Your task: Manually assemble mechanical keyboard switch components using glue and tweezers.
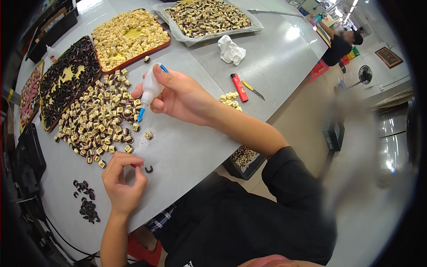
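Note:
My right hand (182, 94) is wrapped around a white squeeze bottle (151, 85), tilted so that its blue nozzle (141, 115) points down at the edge of a pile of small cream and dark pieces (100, 118). One such piece (148, 135) lies apart, just right of the nozzle. Nearer to me, my left hand (123, 180) is closed, thumb and index fingertips nearly together; what they pinch, if anything, is too small to make out. Right by those fingertips is a small black C-shaped piece (149, 169). More black curved pieces (89, 209) lie left of that hand.
Trays of cream pieces (168, 42), black pieces (43, 116) and pink pieces (22, 122) line the far left. A paper-lined tray (191, 43) stands at the back. White crumpled tissue (231, 50), a red lighter (239, 87) and a yellow-handled knife (252, 89) lie right. Another person (340, 49) sits beyond.

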Tool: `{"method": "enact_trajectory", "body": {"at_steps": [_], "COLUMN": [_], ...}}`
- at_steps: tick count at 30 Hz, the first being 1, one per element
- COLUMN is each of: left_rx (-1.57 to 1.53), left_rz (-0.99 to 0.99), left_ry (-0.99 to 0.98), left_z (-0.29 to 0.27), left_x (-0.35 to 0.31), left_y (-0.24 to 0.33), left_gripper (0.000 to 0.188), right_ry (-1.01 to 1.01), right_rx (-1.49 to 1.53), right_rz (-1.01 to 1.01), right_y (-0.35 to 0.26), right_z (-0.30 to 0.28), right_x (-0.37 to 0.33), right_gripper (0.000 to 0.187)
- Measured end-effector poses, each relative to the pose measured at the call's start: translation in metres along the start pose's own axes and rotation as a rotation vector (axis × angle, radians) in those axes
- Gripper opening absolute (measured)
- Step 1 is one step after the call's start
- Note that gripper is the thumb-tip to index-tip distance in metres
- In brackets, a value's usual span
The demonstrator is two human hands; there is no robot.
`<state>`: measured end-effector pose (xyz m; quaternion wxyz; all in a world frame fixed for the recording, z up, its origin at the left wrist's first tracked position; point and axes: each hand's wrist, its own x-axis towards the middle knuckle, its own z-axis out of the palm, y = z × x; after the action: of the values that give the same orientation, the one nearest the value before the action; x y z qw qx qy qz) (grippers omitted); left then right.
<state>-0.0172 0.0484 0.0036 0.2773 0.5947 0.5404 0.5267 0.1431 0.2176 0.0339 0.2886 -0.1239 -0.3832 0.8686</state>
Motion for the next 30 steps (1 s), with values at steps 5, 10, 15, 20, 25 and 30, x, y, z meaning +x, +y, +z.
{"method": "enact_trajectory", "body": {"at_steps": [5, 10, 15, 20, 25, 30], "left_rx": [-0.015, -0.064, -0.062, -0.076, -0.083, -0.096], "left_rz": [0.010, 0.005, 0.014, 0.026, 0.044, 0.030], "left_ry": [-0.022, -0.059, 0.034, 0.015, 0.007, 0.013], "left_z": [-0.0016, -0.0064, 0.0006, 0.0002, 0.0001, 0.0010], "left_x": [0.0004, -0.0024, 0.0011, 0.0006, 0.0014, 0.0008], "left_y": [-0.0012, -0.0044, 0.0022, 0.0016, 0.0021, 0.0018], "left_gripper": [0.022, 0.022, 0.022, 0.023, 0.024, 0.024], "right_ry": [0.001, 0.007, 0.015, 0.011, 0.012, 0.012], "right_rx": [0.000, -0.011, 0.002, -0.010, -0.008, -0.004], "right_rz": [-0.010, -0.009, -0.004, -0.005, -0.005, -0.002], "right_y": [-0.0002, -0.0005, -0.0008, 0.0001, 0.0002, 0.0007], "right_z": [0.0003, -0.0002, 0.0010, -0.0006, -0.0015, -0.0013], "right_x": [-0.0001, -0.0003, -0.0012, -0.0006, -0.0003, 0.0002], "right_gripper": [0.039, 0.039, 0.039, 0.040, 0.040, 0.040]}}
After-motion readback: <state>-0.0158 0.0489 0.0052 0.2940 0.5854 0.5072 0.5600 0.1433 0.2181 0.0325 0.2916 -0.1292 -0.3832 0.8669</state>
